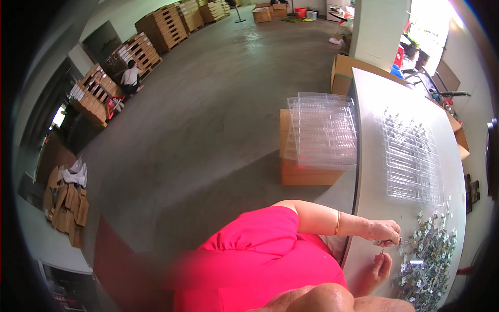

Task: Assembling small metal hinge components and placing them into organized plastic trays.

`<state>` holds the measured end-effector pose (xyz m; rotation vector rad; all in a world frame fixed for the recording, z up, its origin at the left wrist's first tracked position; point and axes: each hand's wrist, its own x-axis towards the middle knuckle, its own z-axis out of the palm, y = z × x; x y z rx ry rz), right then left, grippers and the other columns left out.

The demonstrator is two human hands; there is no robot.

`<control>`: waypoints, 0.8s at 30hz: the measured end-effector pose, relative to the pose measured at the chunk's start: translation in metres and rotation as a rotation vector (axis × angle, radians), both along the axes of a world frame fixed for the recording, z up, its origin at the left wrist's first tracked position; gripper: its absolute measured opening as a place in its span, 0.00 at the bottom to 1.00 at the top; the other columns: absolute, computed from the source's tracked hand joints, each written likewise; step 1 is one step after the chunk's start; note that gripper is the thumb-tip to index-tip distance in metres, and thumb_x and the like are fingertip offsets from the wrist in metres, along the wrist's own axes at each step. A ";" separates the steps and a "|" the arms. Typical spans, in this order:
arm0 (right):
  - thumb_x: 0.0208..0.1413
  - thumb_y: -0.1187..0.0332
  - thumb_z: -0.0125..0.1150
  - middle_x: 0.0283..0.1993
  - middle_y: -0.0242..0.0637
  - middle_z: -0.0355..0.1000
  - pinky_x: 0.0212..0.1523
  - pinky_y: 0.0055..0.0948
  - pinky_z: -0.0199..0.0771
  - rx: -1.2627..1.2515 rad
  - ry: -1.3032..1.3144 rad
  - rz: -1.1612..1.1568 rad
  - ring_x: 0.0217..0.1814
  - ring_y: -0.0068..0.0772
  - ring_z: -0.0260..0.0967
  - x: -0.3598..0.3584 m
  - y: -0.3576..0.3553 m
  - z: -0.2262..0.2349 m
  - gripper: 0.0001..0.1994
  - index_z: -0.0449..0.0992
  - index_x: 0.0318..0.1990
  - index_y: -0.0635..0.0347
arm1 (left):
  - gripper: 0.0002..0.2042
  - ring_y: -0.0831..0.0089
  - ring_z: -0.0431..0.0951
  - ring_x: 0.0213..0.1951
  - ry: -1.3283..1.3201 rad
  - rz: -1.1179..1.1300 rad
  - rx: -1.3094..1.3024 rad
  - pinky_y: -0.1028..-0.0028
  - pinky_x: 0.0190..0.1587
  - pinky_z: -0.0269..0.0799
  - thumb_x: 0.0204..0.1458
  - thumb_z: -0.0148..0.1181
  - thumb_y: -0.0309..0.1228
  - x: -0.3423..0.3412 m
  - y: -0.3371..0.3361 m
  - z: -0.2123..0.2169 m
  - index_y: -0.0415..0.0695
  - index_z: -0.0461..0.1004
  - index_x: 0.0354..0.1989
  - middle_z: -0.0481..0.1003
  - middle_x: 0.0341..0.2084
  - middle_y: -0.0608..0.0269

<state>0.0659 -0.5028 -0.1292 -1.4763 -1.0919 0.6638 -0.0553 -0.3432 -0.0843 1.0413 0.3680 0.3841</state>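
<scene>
My left hand [384,232], with a gold-coloured bangle [338,223] on its wrist, is closed over the table beside a heap of small metal parts [426,260]. Small grey metal pieces show at its fingertips, too small to tell their kind. Just below it, my right hand [382,266] has its fingers bent together, with a thin small metal piece [383,251] sticking up from the tips. Both hands are close together at the near side of the heap. A clear plastic tray [441,193] with rows of metal parts lies farther along the table.
Several clear trays [317,125] are stacked on a cardboard box [312,174] beside the white table [369,104]. A pillar [377,36] stands past the table's far end. Across the floor, a person [131,77] crouches by stacked pallets [96,96]. Flattened cardboard [67,208] lies at the far left.
</scene>
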 end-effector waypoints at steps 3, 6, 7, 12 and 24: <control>0.69 0.70 0.53 0.37 0.28 0.70 0.43 0.21 0.66 -0.016 -0.035 0.000 0.39 0.20 0.65 -0.001 0.002 0.001 0.06 0.75 0.45 0.62 | 0.04 0.77 0.68 0.15 -0.008 0.032 -0.003 0.74 0.16 0.61 0.50 0.60 0.26 -0.004 -0.004 0.001 0.40 0.72 0.30 0.71 0.15 0.65; 0.70 0.70 0.53 0.37 0.27 0.70 0.44 0.22 0.67 -0.029 -0.039 -0.012 0.40 0.19 0.65 -0.001 0.002 0.003 0.06 0.75 0.46 0.61 | 0.04 0.76 0.69 0.14 -0.027 0.048 -0.008 0.73 0.16 0.63 0.48 0.60 0.25 -0.009 -0.007 0.004 0.39 0.72 0.27 0.72 0.14 0.63; 0.70 0.69 0.53 0.37 0.27 0.70 0.44 0.22 0.67 -0.031 -0.027 -0.009 0.40 0.19 0.65 -0.001 0.003 0.003 0.07 0.75 0.46 0.61 | 0.04 0.75 0.69 0.14 -0.027 0.053 -0.004 0.73 0.16 0.63 0.48 0.60 0.25 -0.011 -0.007 0.005 0.39 0.72 0.27 0.72 0.14 0.62; 0.70 0.69 0.53 0.37 0.27 0.70 0.44 0.21 0.67 -0.028 -0.068 -0.015 0.40 0.19 0.65 0.002 0.002 0.004 0.07 0.75 0.46 0.61 | 0.04 0.75 0.70 0.14 -0.053 0.050 0.003 0.72 0.16 0.63 0.48 0.60 0.25 -0.008 -0.009 0.000 0.39 0.72 0.26 0.72 0.14 0.62; 0.70 0.67 0.53 0.32 0.26 0.68 0.38 0.19 0.63 0.030 0.001 -0.024 0.34 0.17 0.61 0.007 0.002 -0.002 0.08 0.75 0.46 0.61 | 0.05 0.75 0.67 0.14 -0.030 -0.003 0.055 0.72 0.16 0.61 0.48 0.59 0.25 -0.005 -0.010 -0.005 0.39 0.72 0.23 0.70 0.13 0.63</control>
